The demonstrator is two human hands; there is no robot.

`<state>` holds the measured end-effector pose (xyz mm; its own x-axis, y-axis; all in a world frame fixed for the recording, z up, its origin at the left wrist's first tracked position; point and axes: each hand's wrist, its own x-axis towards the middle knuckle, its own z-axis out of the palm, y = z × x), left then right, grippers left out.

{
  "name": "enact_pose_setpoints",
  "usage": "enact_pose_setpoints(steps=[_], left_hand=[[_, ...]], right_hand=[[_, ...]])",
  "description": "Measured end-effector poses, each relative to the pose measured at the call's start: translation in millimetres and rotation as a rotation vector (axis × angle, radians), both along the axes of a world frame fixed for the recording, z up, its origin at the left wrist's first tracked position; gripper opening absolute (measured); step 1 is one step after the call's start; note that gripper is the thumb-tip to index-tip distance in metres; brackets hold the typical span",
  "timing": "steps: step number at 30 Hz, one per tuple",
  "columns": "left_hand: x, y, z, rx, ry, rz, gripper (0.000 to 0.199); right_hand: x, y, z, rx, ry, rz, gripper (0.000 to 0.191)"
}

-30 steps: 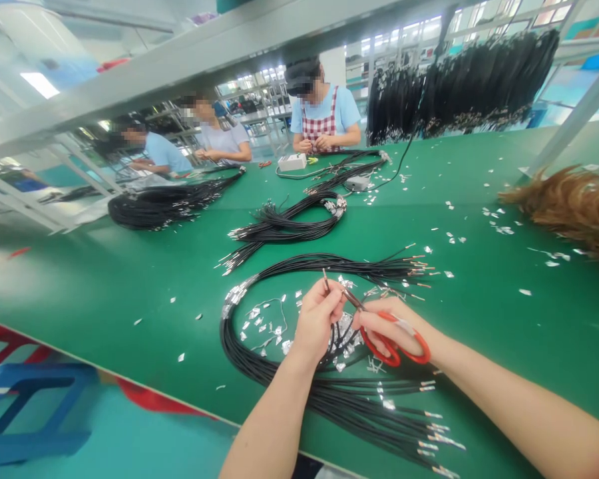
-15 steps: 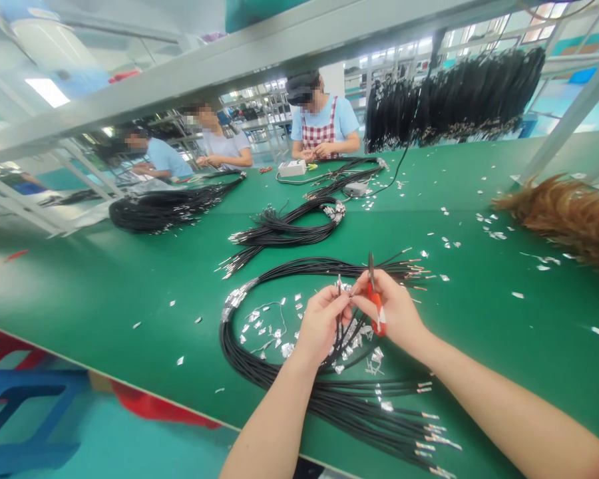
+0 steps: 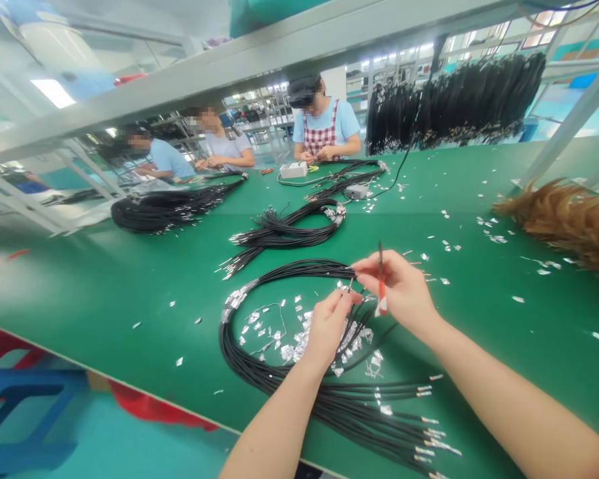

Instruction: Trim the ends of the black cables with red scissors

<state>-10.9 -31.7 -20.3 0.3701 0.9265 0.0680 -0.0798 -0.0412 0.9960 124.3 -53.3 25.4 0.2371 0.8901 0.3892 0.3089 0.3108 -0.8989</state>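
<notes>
My left hand (image 3: 325, 329) is closed on a thin black cable (image 3: 350, 286), its stripped end poking up past the fingertips. Just to the right and slightly higher, my right hand (image 3: 402, 289) grips red-handled scissors (image 3: 382, 293), dark tip upward. The right thumb and forefinger are near the cable end; whether they pinch anything is too small to tell. Around both hands curves a bundle of black cables (image 3: 229, 346), wrapped with silvery tape (image 3: 234, 299) at its left bend. Scraps of foil (image 3: 292, 349) lie inside the loop.
More black cable bundles lie on the green table (image 3: 130, 286), one looped (image 3: 299, 233) and one farther left (image 3: 154, 209). A brown bristly bundle (image 3: 564, 219) sits at right. Several co-workers sit opposite, one in a checked apron (image 3: 320, 136). A metal beam (image 3: 180, 86) crosses above.
My right hand has moved up and apart from the left fingertips, with the scissors turned more upright. My left hand has shifted slightly right and tilted, still holding the cable.
</notes>
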Motion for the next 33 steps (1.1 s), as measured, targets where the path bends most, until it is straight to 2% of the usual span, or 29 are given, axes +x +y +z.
enact_pose_setpoints(steps=[3,9,13,19,22,29,33], left_hand=[[1.4,-2.8,2.3,0.055,-0.012,0.01,0.025],[2.3,-5.8,3.9,-0.057,-0.129,0.108,0.015],[1.4,-4.6,2.3,-0.058,-0.114,0.116,0.015],[3.0,-1.6,2.8,-0.228,-0.222,0.007,0.018],[0.7,-0.1,7.2,-0.336,-0.294,-0.047,0.023],[-11.2,7.3,10.8,-0.514,-0.356,-0.275,0.027],[-11.9,11.9,6.9,-0.581,-0.39,-0.36,0.028]], right_hand=[[-9.3,0.9,1.3,-0.072,0.046,0.087,0.008],[-7.7,8.9,-9.3,-0.076,0.175,0.12,0.016],[-6.3,11.6,-8.5,-0.159,0.103,0.115,0.013],[-6.1,10.8,-7.4,-0.153,0.033,0.103,0.008],[-5.9,9.6,-9.1,-0.109,0.036,0.176,0.008],[-0.7,6.3,-9.4,-0.045,-0.041,0.309,0.01],[-2.4,6.7,-13.0,-0.044,0.024,0.276,0.011]])
